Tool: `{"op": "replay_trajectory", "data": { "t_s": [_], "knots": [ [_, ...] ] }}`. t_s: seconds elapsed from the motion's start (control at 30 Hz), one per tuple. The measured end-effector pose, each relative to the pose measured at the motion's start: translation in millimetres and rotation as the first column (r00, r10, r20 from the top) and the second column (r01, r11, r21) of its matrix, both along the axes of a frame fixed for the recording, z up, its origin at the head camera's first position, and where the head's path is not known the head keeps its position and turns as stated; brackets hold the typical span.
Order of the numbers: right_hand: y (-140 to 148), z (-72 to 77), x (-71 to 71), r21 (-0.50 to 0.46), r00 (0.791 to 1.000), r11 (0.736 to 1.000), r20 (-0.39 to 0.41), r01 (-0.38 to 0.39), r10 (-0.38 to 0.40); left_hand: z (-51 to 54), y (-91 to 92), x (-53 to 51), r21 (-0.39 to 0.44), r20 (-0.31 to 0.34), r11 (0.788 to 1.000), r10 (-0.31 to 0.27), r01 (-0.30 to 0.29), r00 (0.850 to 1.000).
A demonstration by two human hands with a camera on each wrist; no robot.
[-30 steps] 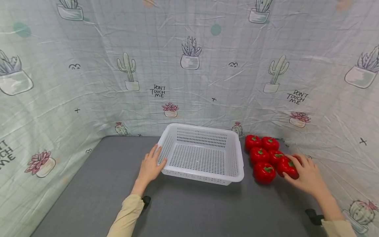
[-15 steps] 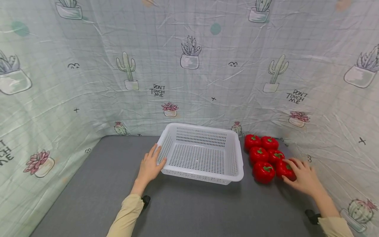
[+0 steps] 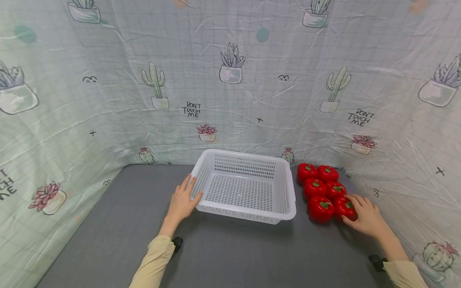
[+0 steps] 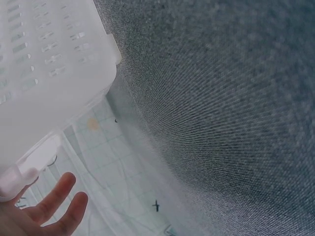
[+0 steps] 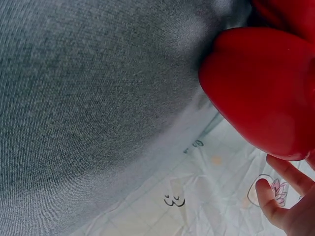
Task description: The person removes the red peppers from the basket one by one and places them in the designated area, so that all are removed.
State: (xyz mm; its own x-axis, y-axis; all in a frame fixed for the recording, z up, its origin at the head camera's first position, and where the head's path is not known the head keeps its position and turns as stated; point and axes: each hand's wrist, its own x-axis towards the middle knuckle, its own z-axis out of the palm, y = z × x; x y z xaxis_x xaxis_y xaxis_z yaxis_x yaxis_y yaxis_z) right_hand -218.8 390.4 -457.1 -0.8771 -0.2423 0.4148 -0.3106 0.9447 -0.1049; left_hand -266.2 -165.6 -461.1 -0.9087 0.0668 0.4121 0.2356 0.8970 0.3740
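In the head view, my left hand (image 3: 181, 202) rests on the left rim and near corner of a white perforated plastic basket (image 3: 239, 211). Its fingers look straight and spread. In the left wrist view two fingers (image 4: 69, 214) of it stay off the basket wall (image 4: 54, 83). My right hand (image 3: 367, 216) holds a red bell pepper (image 3: 343, 210) from the right, thumb on the near side and fingers over the far side. The right wrist view shows this pepper (image 5: 261, 93) large, with two fingers (image 5: 290, 174) beside it; the thumb is hidden there.
Several more red bell peppers (image 3: 315, 189) stand in two close columns right of the basket, beside the held one. A grey table (image 3: 252, 256) lies under everything. Printed cloth (image 3: 259, 100) hangs behind and at both sides, near my right hand.
My right hand has moved slightly left and down with the bell pepper, which now sits against the front pepper of the left column. My left hand and the basket have not moved.
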Motion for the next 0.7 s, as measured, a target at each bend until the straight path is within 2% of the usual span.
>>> {"op": "replay_trajectory", "data": {
  "t_s": [0.23,0.47,0.7],
  "knots": [
    [-0.2,-0.4,-0.3,-0.042,0.999,0.999,0.028,0.022,-0.020,0.7,-0.1,-0.7,-0.001,0.019,1.000,0.004,-0.004,1.000],
    [2.5,-4.2,-3.6,-0.018,0.998,0.999,0.048,0.051,-0.050,2.8,0.4,0.6,0.005,0.008,1.000,-0.003,0.002,1.000],
    [2.8,-4.2,-3.2,-0.017,0.998,0.999,0.042,0.041,-0.040,1.5,0.4,0.6,0.004,-0.001,1.000,-0.003,0.003,1.000]
  ]
}}
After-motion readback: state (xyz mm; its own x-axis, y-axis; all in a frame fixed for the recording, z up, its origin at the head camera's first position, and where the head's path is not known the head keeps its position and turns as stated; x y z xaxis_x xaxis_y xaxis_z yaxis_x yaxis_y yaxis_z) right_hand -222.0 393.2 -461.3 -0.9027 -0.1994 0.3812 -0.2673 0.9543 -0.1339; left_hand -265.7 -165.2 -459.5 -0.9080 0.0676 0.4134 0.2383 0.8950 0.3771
